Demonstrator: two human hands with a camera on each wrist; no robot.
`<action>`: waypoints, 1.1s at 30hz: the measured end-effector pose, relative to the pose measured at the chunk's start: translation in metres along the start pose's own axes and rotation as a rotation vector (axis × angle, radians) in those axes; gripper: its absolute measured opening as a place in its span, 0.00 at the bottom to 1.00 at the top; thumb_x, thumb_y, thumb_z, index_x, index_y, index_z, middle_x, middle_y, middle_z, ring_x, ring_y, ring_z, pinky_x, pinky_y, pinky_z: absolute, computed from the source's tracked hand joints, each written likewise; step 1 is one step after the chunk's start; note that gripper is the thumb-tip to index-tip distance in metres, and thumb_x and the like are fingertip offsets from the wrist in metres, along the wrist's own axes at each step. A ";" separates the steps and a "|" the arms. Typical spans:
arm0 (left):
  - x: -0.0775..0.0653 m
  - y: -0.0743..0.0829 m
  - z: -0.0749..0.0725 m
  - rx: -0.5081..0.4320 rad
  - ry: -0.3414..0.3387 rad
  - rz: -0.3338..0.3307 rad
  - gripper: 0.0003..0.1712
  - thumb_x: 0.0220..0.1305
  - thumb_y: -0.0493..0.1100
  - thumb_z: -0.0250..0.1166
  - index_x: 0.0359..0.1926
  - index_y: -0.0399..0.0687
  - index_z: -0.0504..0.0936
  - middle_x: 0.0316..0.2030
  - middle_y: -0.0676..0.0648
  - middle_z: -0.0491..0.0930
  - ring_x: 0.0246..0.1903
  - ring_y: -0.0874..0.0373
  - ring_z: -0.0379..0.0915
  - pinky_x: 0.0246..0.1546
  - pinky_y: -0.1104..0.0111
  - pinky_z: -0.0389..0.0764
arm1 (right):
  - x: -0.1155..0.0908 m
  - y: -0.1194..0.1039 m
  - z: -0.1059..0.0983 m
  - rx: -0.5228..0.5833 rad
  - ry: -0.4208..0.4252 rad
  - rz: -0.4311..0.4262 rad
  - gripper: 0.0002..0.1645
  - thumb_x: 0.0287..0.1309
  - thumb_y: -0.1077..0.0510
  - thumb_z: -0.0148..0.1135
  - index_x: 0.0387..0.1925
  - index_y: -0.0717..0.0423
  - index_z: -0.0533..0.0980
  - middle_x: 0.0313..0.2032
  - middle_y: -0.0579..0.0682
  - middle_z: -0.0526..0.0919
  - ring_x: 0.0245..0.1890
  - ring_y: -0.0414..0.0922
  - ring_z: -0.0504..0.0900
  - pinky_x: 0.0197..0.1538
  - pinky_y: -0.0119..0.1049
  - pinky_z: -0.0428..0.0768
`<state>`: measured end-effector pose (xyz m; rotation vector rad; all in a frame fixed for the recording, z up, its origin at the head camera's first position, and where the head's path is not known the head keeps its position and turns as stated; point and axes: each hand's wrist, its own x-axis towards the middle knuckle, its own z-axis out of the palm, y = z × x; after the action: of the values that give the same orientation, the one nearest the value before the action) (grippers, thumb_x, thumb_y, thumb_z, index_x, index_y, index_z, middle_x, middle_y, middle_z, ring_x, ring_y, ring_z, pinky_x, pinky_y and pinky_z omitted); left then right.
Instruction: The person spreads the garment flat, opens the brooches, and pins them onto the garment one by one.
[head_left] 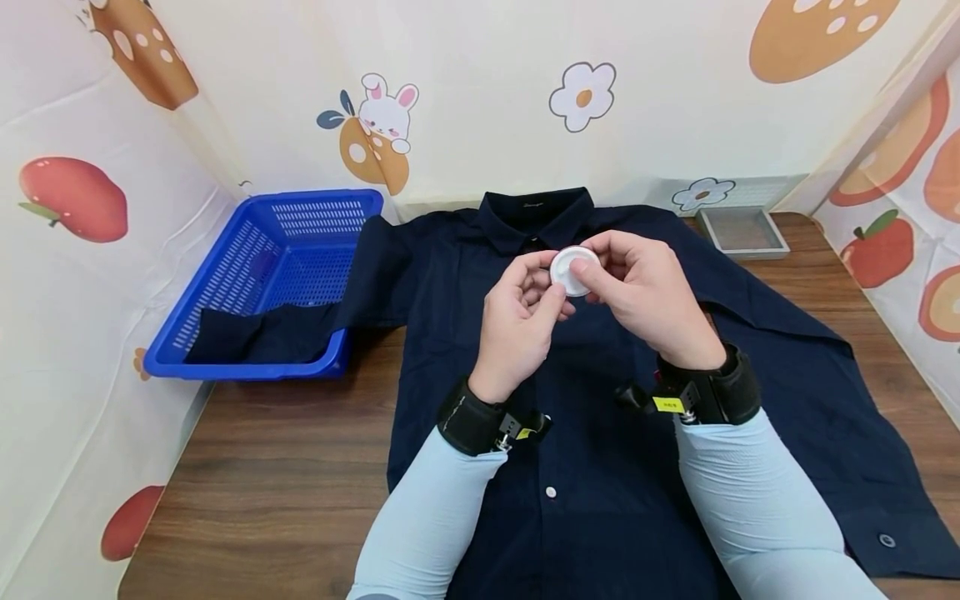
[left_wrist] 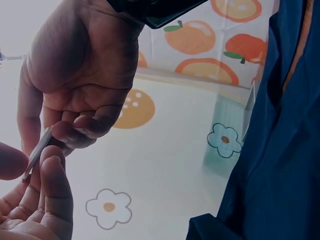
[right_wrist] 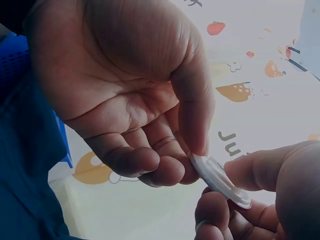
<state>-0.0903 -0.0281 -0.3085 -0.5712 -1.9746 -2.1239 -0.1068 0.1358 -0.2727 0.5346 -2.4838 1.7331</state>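
In the head view, a small flat white disc with a raised rim is held up over a dark navy shirt. My left hand pinches its left and lower edge. My right hand grips it from the right, thumb lying across its face. The right wrist view shows the disc nearly edge-on between both hands; in the left wrist view the disc is a thin sliver. Beneath the hands the shirt lies spread, collar away from me, with white buttons down its front. Fingers hide the disc's back.
A blue plastic basket stands at the back left, with a shirt sleeve lying over its near side. At the back right sits a small grey tray. Printed cloth walls enclose the wooden table.
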 end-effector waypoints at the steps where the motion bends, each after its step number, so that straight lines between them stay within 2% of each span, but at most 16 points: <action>1: 0.000 0.002 0.000 0.006 -0.001 0.006 0.18 0.65 0.26 0.56 0.56 0.29 0.70 0.38 0.33 0.79 0.28 0.42 0.78 0.34 0.57 0.82 | 0.000 0.000 0.000 0.000 -0.003 0.000 0.13 0.64 0.53 0.62 0.45 0.56 0.79 0.33 0.52 0.82 0.26 0.50 0.79 0.31 0.33 0.79; 5: -0.002 0.017 0.002 0.024 -0.002 0.028 0.17 0.64 0.25 0.55 0.54 0.24 0.69 0.37 0.30 0.78 0.28 0.39 0.78 0.34 0.53 0.82 | 0.000 0.001 0.000 -0.001 0.003 -0.002 0.13 0.64 0.53 0.62 0.44 0.57 0.79 0.33 0.52 0.83 0.26 0.50 0.79 0.31 0.34 0.80; 8: -0.003 0.028 0.004 0.042 -0.001 0.036 0.16 0.64 0.24 0.55 0.53 0.24 0.70 0.36 0.30 0.78 0.28 0.39 0.78 0.34 0.55 0.82 | 0.000 0.001 0.000 -0.005 0.007 -0.002 0.13 0.64 0.53 0.62 0.44 0.57 0.80 0.33 0.52 0.83 0.26 0.49 0.79 0.31 0.34 0.80; 12: -0.003 0.031 0.005 0.057 -0.001 0.047 0.16 0.64 0.24 0.56 0.52 0.24 0.70 0.36 0.31 0.78 0.28 0.39 0.78 0.33 0.59 0.82 | 0.000 0.001 -0.001 -0.017 0.012 -0.004 0.12 0.63 0.54 0.62 0.44 0.57 0.80 0.33 0.51 0.83 0.26 0.48 0.79 0.31 0.34 0.80; 16: -0.003 0.030 0.005 0.066 -0.007 0.053 0.16 0.63 0.24 0.56 0.53 0.23 0.70 0.36 0.30 0.78 0.29 0.39 0.78 0.33 0.61 0.82 | 0.000 0.001 0.000 -0.037 0.022 -0.006 0.12 0.63 0.54 0.62 0.44 0.57 0.80 0.32 0.51 0.83 0.25 0.47 0.79 0.30 0.33 0.79; 23: -0.001 0.001 0.004 0.086 -0.002 0.062 0.19 0.64 0.27 0.58 0.56 0.30 0.71 0.37 0.35 0.80 0.29 0.48 0.80 0.31 0.64 0.82 | 0.001 0.003 0.000 -0.069 0.040 -0.004 0.11 0.63 0.54 0.62 0.44 0.55 0.80 0.32 0.50 0.83 0.24 0.46 0.79 0.29 0.32 0.79; 28: -0.001 -0.003 0.003 0.091 0.004 0.072 0.18 0.64 0.28 0.59 0.55 0.33 0.72 0.37 0.38 0.81 0.29 0.52 0.80 0.31 0.66 0.82 | 0.001 0.004 0.000 -0.076 0.037 -0.012 0.11 0.63 0.55 0.63 0.44 0.54 0.81 0.31 0.50 0.83 0.25 0.48 0.79 0.29 0.32 0.78; 33: -0.001 -0.001 0.003 0.097 0.002 0.068 0.19 0.63 0.27 0.59 0.56 0.31 0.71 0.38 0.36 0.80 0.29 0.50 0.80 0.30 0.65 0.82 | 0.001 0.004 0.000 -0.083 0.035 -0.014 0.11 0.63 0.54 0.63 0.43 0.55 0.81 0.30 0.50 0.82 0.24 0.47 0.79 0.29 0.31 0.78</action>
<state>-0.0893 -0.0247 -0.3095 -0.6095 -2.0140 -1.9757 -0.1091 0.1370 -0.2755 0.5089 -2.5085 1.6119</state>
